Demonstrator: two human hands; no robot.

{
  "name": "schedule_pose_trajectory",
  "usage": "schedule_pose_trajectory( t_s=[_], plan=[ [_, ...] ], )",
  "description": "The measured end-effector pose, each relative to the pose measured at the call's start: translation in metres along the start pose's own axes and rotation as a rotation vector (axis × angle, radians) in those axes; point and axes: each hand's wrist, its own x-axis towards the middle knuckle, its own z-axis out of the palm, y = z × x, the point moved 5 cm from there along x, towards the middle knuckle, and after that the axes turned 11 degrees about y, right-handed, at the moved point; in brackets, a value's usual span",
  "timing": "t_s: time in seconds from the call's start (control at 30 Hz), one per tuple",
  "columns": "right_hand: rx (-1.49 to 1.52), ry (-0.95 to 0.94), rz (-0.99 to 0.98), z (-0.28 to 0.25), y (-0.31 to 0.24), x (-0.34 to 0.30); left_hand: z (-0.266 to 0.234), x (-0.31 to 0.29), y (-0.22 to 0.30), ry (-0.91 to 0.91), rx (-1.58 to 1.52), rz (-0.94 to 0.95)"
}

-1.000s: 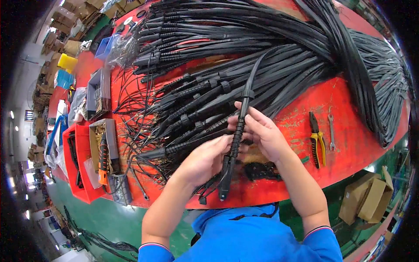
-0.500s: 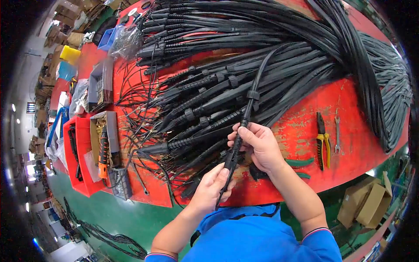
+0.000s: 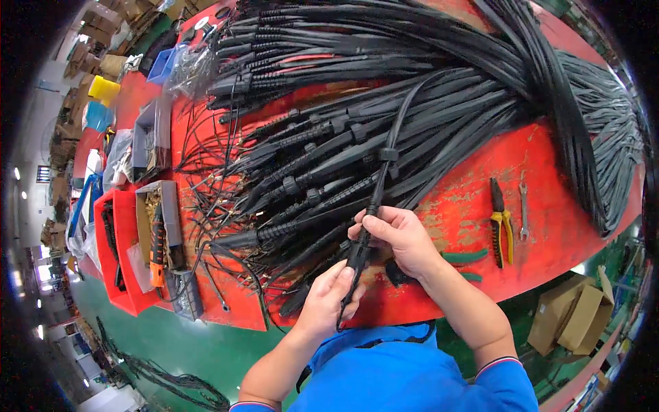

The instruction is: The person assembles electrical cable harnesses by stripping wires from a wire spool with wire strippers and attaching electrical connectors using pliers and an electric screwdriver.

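A black cable (image 3: pixel 397 125) with a ribbed sleeve and a ring-shaped collar runs from the bundle down between my hands. My right hand (image 3: pixel 403 240) pinches its ribbed part between thumb and fingers. Below it, my left hand (image 3: pixel 334 294) is closed around the cable's lower section, and a thin end hangs past its fingers. Under and beyond my hands lies a thick bundle of similar black cables (image 3: pixel 446 117). Their thin stripped wire ends (image 3: pixel 226 185) spread out to the left.
Pliers with yellow-black handles (image 3: pixel 500 230) and a wrench (image 3: pixel 524 211) lie on the red table (image 3: pixel 460 275) at right, near a green-handled tool (image 3: pixel 465 257). Left stand a red bin (image 3: pixel 137 301), a grey parts bin (image 3: pixel 171 213) and an orange-black screwdriver (image 3: pixel 157 254). Cardboard boxes (image 3: pixel 563 316) sit lower right.
My right hand has slid a little down the cable, nearer my left hand. Both hands keep hold of it. The whole view has shifted slightly.
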Motion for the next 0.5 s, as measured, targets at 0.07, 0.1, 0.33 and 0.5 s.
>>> schedule_pose_trajectory(
  t_s=[0.07,0.1,0.33,0.5],
  plan=[
    [-0.078,0.045,-0.001,0.001,-0.007,0.004,-0.002,0.001,-0.001,-0.052,-0.129,-0.019],
    [-0.084,0.045,-0.01,-0.002,-0.015,0.008,-0.002,0.001,0.002,-0.059,-0.131,-0.011],
    [-0.102,0.405,-0.215,-0.015,-0.084,0.029,0.0,-0.01,0.01,-0.08,-0.187,-0.026],
    [-0.167,0.297,-0.093,-0.021,-0.096,0.054,0.001,-0.01,0.014,-0.072,-0.113,0.01]
  ],
)
